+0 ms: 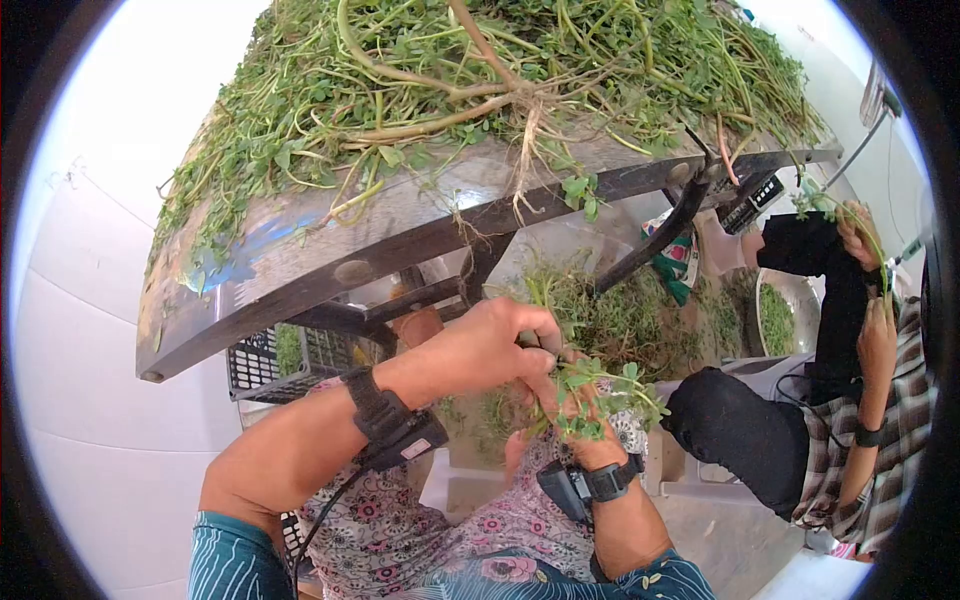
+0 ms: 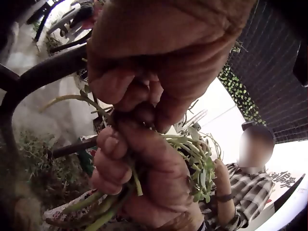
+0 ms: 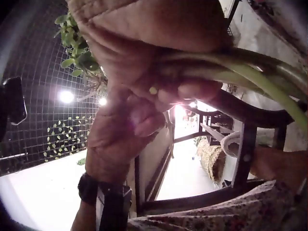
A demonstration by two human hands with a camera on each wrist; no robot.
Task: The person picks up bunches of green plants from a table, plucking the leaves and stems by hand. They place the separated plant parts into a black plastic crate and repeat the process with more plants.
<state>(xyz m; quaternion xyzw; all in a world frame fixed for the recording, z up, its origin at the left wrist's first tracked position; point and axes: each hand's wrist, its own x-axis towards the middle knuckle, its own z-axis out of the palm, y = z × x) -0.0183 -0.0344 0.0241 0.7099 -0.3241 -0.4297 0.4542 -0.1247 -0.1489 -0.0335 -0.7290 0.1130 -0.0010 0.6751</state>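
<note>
A small bunch of leafy green stems (image 1: 618,392) is gripped in my right hand (image 1: 572,408), leaves pointing to the right. My left hand (image 1: 495,345) meets it from the left, thumb and fingers curled and pinching at the stems right by the right thumb. In the left wrist view, thick bare stems (image 2: 103,211) hang below the right fist, and its leaves (image 2: 204,178) stick out on the other side. The right wrist view has the stems (image 3: 250,72) running out of the right palm; the left fingers (image 3: 147,122) are curled close under it.
A wooden table (image 1: 330,250) before me bears a large heap of greens (image 1: 420,90), with a rooted plant (image 1: 525,95) at its near edge. Under it are a black crate (image 1: 270,365) and more greens (image 1: 620,320). At right, another person (image 1: 850,400) holds a stem beside a metal basin (image 1: 790,300).
</note>
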